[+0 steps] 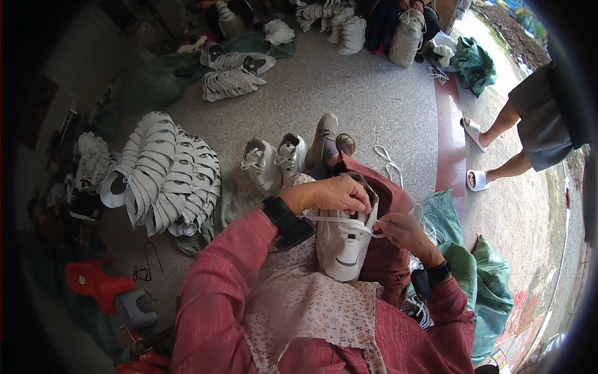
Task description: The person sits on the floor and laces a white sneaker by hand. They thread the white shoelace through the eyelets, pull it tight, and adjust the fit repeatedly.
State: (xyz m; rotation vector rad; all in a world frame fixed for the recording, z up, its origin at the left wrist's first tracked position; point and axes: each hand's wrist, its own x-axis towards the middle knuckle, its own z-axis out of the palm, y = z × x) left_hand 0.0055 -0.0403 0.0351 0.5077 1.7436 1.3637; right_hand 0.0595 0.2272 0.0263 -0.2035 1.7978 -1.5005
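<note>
A white sneaker [338,254] rests on my lap with its toe toward me. My left hand [339,194] lies over its upper end, fingers curled onto the edge of the opening; the fingertips are partly hidden. At the sneaker's right side, my right hand [398,232] pinches a white shoelace [350,220] that crosses the front of the shoe. A loose end of the lace trails leftward near my left wrist. Just beyond my lap, a pair of white laced sneakers [261,163] stands on the floor, beside a foot in a grey-brown shoe [324,140].
Stacked white shoe uppers [168,168] rise at the left, with another stack [233,78] farther back. A red stool [99,282] is at the lower left. Green sacks [492,287] lie by my right side. A person in white slides [478,180] stands at the right; others sit at the back.
</note>
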